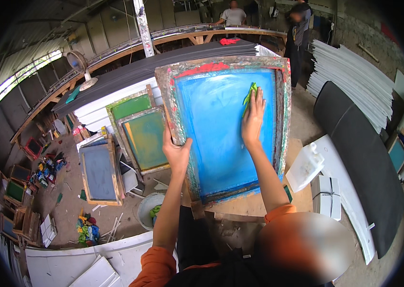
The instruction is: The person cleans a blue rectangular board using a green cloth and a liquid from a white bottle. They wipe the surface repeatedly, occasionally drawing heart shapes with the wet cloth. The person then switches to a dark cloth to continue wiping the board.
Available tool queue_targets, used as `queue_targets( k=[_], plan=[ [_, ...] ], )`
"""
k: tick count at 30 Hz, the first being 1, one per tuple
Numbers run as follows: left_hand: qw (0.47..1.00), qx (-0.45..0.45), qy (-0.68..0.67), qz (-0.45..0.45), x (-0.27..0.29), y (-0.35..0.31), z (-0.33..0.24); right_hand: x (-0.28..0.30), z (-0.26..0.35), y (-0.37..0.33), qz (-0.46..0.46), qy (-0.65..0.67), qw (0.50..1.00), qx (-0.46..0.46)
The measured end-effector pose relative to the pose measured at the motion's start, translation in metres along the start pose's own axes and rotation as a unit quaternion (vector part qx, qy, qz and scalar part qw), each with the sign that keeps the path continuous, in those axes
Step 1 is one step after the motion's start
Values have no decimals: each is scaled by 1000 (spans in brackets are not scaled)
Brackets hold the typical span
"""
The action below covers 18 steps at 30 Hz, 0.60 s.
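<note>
A screen-printing frame (165, 91) with paint-stained wooden sides stands tilted up in front of me, its mesh (216, 138) bright blue. My left hand (177, 152) is closed round the frame's left side, thumb toward me. Against the upper right of the mesh, my right hand (253, 119) presses a bright green cloth (253, 88), which is partly hidden under the fingers. Red paint marks the frame's top edge. A wooden board (230, 206) lies beneath the frame's lower end.
A whitish plastic jug (305, 167) and a tied white box (326, 197) stand at right, beside a long black sheet (359, 162). Other screen frames (147, 138) lean at left near a bucket (140, 213). Two people (234, 16) are at the far side.
</note>
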<state>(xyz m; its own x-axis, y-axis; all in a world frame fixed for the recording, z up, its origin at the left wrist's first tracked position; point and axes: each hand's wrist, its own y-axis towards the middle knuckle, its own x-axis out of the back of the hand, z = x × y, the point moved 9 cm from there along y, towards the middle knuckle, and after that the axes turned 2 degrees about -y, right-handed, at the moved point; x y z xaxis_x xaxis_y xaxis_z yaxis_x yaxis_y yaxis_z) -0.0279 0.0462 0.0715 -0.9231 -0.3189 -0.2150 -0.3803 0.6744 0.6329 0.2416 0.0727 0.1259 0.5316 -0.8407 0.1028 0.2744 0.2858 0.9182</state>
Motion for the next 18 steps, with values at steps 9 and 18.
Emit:
queue_targets(
  k=[9, 18],
  plan=[
    [996, -66, 64, 1, 4, 6, -1, -51, 72, -77, 208, 56, 969, 121],
    [998, -23, 60, -4, 2, 7, 1, 4, 63, -27, 124, 179, 973, 75]
  ],
)
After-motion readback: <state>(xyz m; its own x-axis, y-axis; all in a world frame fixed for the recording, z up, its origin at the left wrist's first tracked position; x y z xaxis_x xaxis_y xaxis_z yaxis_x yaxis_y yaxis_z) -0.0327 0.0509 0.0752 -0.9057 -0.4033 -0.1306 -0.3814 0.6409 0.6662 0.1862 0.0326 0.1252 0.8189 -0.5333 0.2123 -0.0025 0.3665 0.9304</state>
